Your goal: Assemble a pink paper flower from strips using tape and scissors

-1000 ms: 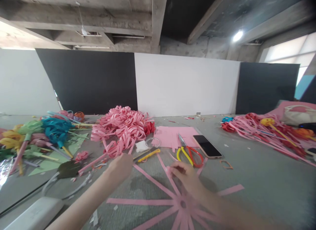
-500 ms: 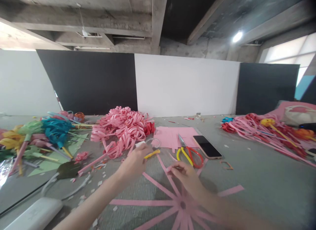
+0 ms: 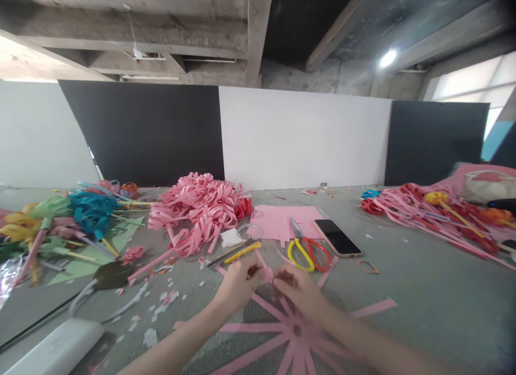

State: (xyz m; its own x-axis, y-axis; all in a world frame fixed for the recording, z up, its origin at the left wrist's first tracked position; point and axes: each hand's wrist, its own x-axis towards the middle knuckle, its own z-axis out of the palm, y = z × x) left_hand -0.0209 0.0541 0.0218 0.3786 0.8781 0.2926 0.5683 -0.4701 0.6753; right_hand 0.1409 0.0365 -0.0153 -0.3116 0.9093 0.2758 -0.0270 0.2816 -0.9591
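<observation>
A pink paper star of long strips (image 3: 297, 330) lies spread on the grey surface, with a small hole at its centre. Above its far strips, my left hand (image 3: 242, 278) pinches a small curled pink paper piece (image 3: 266, 275) from the left. My right hand (image 3: 296, 283) has its fingers closed on the same piece from the right. Beyond my left hand lie a yellow cutter (image 3: 242, 252) and a dark pen-like tool (image 3: 228, 254). Scissors with yellow and red handles (image 3: 309, 251) rest just past my right hand.
Pink paper sheets (image 3: 266, 219) and a phone (image 3: 337, 238) lie ahead. Curled pink strips (image 3: 201, 203) are piled at the back left, colourful paper flowers (image 3: 91, 211) further left. More strips (image 3: 419, 208) lie right. A white device (image 3: 60, 348) is at the lower left.
My left hand has moved right and nearer, from beside the yellow cutter to the pink piece at my right hand. The dark tool and white scraps now show.
</observation>
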